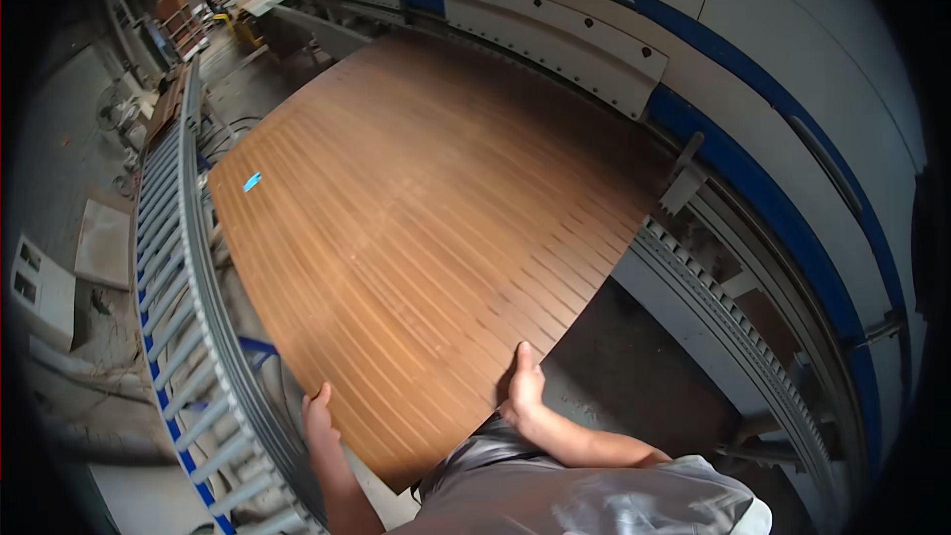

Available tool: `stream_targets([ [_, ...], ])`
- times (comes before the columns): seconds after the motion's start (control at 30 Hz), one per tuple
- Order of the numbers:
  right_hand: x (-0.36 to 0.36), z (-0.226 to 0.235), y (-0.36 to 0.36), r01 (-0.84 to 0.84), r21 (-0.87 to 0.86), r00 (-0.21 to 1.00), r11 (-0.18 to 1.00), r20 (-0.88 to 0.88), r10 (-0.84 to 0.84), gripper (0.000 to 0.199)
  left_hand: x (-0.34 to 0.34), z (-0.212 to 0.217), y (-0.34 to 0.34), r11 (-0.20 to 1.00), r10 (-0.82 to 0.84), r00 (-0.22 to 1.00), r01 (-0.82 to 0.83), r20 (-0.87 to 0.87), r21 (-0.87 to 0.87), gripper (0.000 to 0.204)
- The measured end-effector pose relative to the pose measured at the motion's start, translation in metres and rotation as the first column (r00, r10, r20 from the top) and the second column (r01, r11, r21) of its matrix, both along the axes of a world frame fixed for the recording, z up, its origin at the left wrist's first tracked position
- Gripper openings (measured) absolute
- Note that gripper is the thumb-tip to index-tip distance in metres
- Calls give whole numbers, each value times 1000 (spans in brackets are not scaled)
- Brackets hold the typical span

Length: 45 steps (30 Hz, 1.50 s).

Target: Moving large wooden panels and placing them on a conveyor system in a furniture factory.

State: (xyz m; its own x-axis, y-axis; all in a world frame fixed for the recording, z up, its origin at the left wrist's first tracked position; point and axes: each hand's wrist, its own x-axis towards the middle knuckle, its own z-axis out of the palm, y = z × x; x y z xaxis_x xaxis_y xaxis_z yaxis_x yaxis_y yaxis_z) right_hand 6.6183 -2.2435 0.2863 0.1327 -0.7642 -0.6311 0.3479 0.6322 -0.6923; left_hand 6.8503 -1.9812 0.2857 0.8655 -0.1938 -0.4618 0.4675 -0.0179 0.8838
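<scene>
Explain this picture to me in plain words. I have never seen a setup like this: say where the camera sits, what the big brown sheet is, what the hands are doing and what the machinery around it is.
The camera sits on a person's head and looks down, so the lens bends straight edges into curves. The two bare hands at the bottom are that person's own. The left hand and the right hand both grip the near edge of a large brown wooden panel with many thin grooves running along it. A small blue mark sits on its far left corner. To the left runs a roller conveyor, metal rollers in a blue frame. To the right stands a long white and blue machine with a toothed track beside the panel. Below is a dusty workshop floor.
</scene>
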Motion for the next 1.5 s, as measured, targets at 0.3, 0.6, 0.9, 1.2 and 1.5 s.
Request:
stream_targets([
  [0.3,195,8,-27,-128,112,992,985,20,126,65,211,32,-43,996,16,999,-20,52,84,39],
  [0.6,379,-3,-76,-173,123,985,977,3,174,77,389,28,-94,989,80,995,-87,61,116,31],
  [0.9,572,41,-151,-317,92,944,944,130,304,44,582,41,-170,999,53,991,-51,120,-13,33],
  [1.2,795,41,-203,-208,196,978,958,61,200,33,788,19,-221,968,200,979,-205,45,147,35],
  [1.5,945,24,-270,-407,0,913,913,37,407,48,938,54,-271,879,77,996,-86,38,469,53],
])
